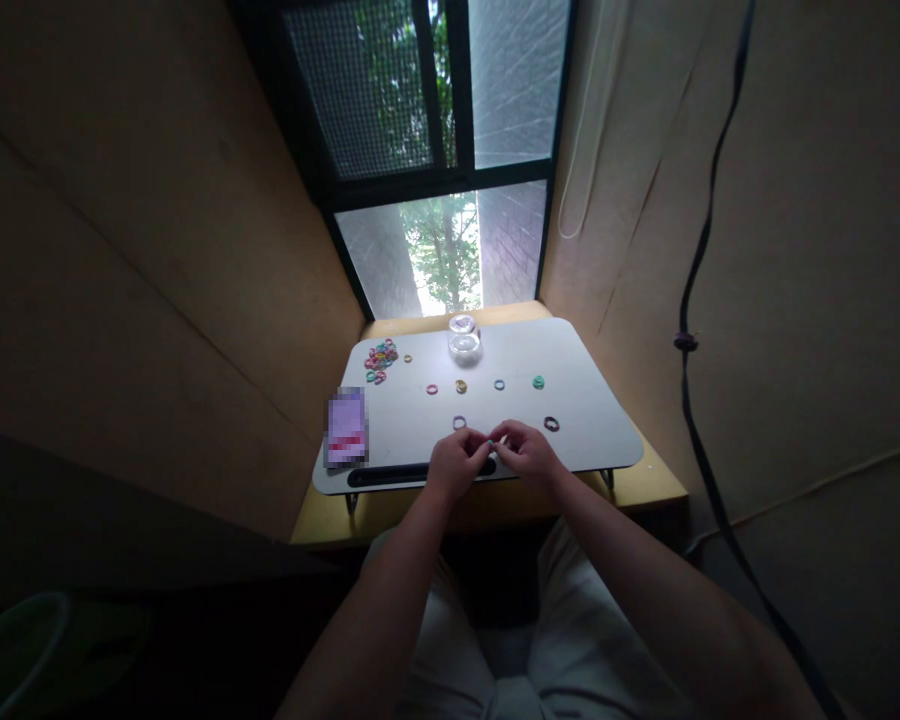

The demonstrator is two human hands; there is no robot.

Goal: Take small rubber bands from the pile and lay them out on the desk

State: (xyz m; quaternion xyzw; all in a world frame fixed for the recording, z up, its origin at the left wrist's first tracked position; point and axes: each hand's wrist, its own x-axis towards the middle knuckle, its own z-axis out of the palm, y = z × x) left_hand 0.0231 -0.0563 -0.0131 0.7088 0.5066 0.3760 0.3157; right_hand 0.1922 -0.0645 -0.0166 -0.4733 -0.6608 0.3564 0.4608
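My left hand (457,462) and my right hand (526,452) meet at the front of the white folding table (592,440). Their fingertips pinch a small teal hair tie (490,443), mostly covered by the fingers. Just beyond the left hand lies a lilac hair tie (460,423), and a dark one (551,424) rests past the right hand. Farther back, a row holds a pink hair tie (432,389), yellow ones (461,386), a blue one (499,384) and green ones (538,382). Several mixed hair ties form a pile (381,355) at the back left, with a single yellowish one (408,358) beside it.
A clear round plastic container (465,348) stands at the back centre, its lid (462,324) behind it. A blurred purple rectangular object (346,427) lies at the left edge. A black slot (390,475) runs along the front edge. Walls flank the table; a black cable (688,400) hangs right.
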